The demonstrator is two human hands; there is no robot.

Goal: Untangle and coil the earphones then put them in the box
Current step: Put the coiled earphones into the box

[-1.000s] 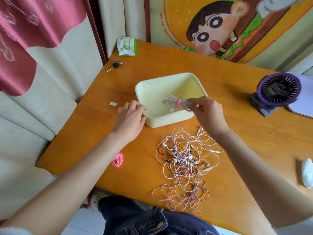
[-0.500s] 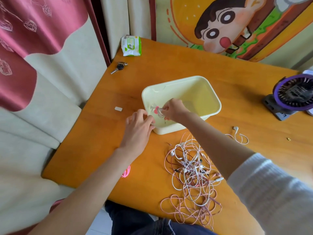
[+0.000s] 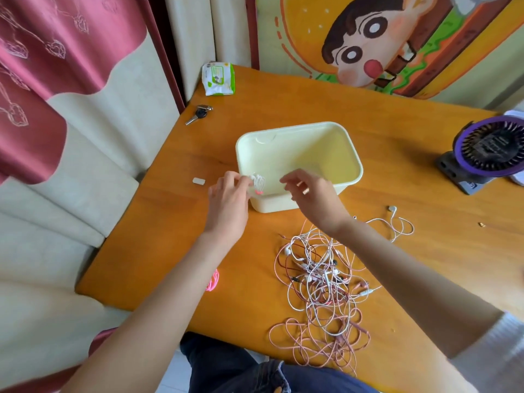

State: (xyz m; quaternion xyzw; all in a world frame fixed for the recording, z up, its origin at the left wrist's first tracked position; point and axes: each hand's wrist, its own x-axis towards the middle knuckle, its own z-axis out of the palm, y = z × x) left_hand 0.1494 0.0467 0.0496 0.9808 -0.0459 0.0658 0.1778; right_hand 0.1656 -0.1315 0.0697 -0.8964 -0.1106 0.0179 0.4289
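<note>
Coiled earphones (image 3: 259,184) at cream box (image 3: 272,205) rim, pink-white tangled earphones (image 3: 320,275) beside it

1. An orange wooden table (image 3: 283,109) carries everything.
2. A pale yellow box (image 3: 297,126) stands about mid-table.
3. Beyond the box to the left, at the far corner, lies a green-and-white pack of wipes (image 3: 219,79); a key (image 3: 198,115) lies between the two.
4. Just left of the box lies a small white block (image 3: 198,181).
5. Nearer than the box sprawls a tangle of earphones (image 3: 320,282), with a loose white earphone (image 3: 397,225) to its right.
6. Near-left of the box, at the table edge, lies a pink coil (image 3: 213,280).
7. Well right of the box stands a purple fan (image 3: 487,153).
</note>
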